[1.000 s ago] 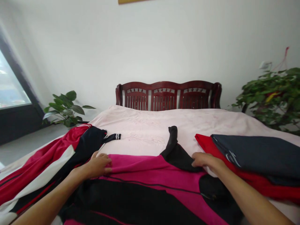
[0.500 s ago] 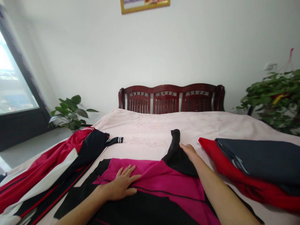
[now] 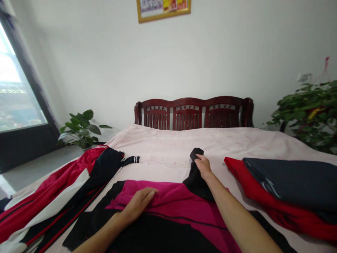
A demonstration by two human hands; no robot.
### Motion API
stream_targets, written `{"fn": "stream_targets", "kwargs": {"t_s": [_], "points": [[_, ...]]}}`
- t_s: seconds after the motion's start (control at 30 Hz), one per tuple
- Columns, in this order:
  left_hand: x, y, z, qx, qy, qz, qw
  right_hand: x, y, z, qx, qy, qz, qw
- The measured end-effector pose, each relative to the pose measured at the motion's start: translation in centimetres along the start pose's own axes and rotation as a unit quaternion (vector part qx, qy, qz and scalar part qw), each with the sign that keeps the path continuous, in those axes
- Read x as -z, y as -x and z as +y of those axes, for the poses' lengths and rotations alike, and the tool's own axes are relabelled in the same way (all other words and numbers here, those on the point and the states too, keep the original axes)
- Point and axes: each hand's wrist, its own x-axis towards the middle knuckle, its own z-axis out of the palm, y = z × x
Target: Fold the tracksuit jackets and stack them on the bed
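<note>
Head view: a jacket (image 3: 171, 193), magenta and black, is spread across the near middle of the bed (image 3: 168, 149). One black sleeve (image 3: 194, 175) is extended toward the bed's far end; its tip is pinched between the thumb and fingers of the right hand (image 3: 203, 165), by whose forearm the jacket is crossed. The left hand (image 3: 138, 203) is laid on the magenta panel, fingers close together; whether cloth is gripped by it cannot be told. Along the bed's left side, red, white and navy clothes (image 3: 63, 177) are strewn loosely. On its right side, a folded navy garment (image 3: 295, 179) is stacked upon a red one (image 3: 240, 175). The bed's far end is backed by a headboard (image 3: 193, 110). Beyond its far left corner a plant (image 3: 83, 128) is seen; beyond its far right, a bushier plant (image 3: 308, 109). A framed picture (image 3: 165, 7) is hung above the bed.
</note>
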Motion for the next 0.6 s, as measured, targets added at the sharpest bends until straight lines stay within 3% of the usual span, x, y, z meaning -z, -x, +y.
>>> {"fn": "stream_targets", "kwargs": {"t_s": [0.07, 0.13, 0.2, 0.27, 0.3, 0.33, 0.43, 0.47, 0.53, 0.6], "points": [[-0.4, -1.5, 0.3, 0.076, 0.2, 0.057, 0.975, 0.2, 2.4, -2.2, 0.045, -0.058, -0.045, 0.996], [-0.4, -2.8, 0.8, 0.16, 0.362, 0.073, 0.915, 0.4, 5.8, -4.3, 0.117, -0.098, -0.166, 0.974], [-0.4, -3.8, 1.3, 0.229, 0.428, 0.063, 0.872, 0.8, 9.3, -5.7, 0.223, -0.126, -0.381, 0.888], [-0.5, -4.4, 1.3, 0.27, 0.401, 0.05, 0.874, 1.5, 11.7, -6.1, 0.264, -0.143, -0.518, 0.801], [-0.8, -4.6, 1.2, 0.275, 0.377, 0.048, 0.883, 1.9, 12.3, -5.9, 0.253, -0.15, -0.527, 0.797], [-1.1, -4.8, 1.0, 0.272, 0.354, 0.05, 0.893, 2.3, 12.4, -5.4, 0.23, -0.152, -0.5, 0.821], [-2.8, -5.4, 0.6, 0.236, 0.324, 0.06, 0.914, 3.5, 10.9, -2.6, 0.176, -0.053, -0.302, 0.935], [-3.3, -5.6, 0.7, 0.221, 0.322, 0.063, 0.918, 3.8, 10.1, -1.4, 0.17, 0.01, -0.246, 0.954], [-3.7, -5.7, 1.2, 0.185, 0.33, 0.073, 0.923, 4.4, 8.9, 0.8, 0.156, 0.115, -0.204, 0.96], [-2.9, -5.5, 1.7, 0.144, 0.35, 0.09, 0.921, 4.9, 8.4, 2.5, 0.139, 0.151, -0.231, 0.951]]}}
